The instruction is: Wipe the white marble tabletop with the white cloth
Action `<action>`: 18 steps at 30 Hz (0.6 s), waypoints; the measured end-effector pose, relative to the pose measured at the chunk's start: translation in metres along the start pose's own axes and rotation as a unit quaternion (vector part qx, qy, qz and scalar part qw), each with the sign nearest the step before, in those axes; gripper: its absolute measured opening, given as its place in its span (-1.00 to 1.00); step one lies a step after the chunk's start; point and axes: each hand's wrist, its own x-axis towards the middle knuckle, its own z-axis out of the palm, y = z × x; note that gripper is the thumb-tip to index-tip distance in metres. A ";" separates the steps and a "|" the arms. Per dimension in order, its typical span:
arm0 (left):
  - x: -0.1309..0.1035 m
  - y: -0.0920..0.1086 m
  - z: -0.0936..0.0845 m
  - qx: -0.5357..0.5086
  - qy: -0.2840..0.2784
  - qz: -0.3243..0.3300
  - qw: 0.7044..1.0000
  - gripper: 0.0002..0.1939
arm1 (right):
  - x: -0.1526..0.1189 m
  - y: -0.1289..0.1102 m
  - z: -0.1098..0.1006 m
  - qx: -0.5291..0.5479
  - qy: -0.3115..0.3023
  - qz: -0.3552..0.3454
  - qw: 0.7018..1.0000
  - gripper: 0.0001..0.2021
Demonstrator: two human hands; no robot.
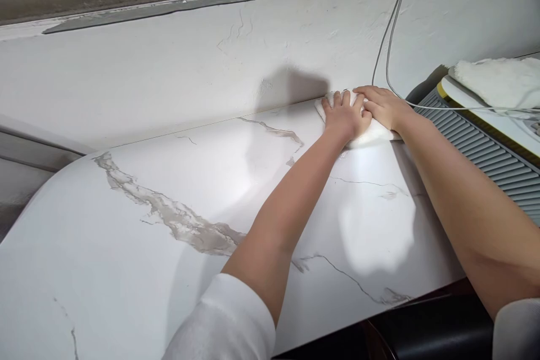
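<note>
A folded white cloth (373,136) lies on the marble-patterned tabletop (295,214), close against the wall. My left hand (343,118) presses flat on top of it, fingers spread and pointing toward the wall. Right beside it, my right hand (382,106) rests on the cloth's far right part with its fingers stretched out to the left. Both hands are open, palms down, nearly touching each other. Part of the cloth is hidden beneath them.
The white wall (169,73) runs along the table's back edge. A thin grey cable (390,39) hangs down and runs right, past my right wrist. At right stand a grey ribbed surface (476,140) and a fluffy white cloth (498,79). Something black (439,323) sits below the front edge.
</note>
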 end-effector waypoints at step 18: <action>-0.100 0.018 -0.005 0.013 -0.013 0.041 0.999 -0.41 | -0.107 -0.045 -0.012 -0.004 0.029 0.003 1.000 -0.48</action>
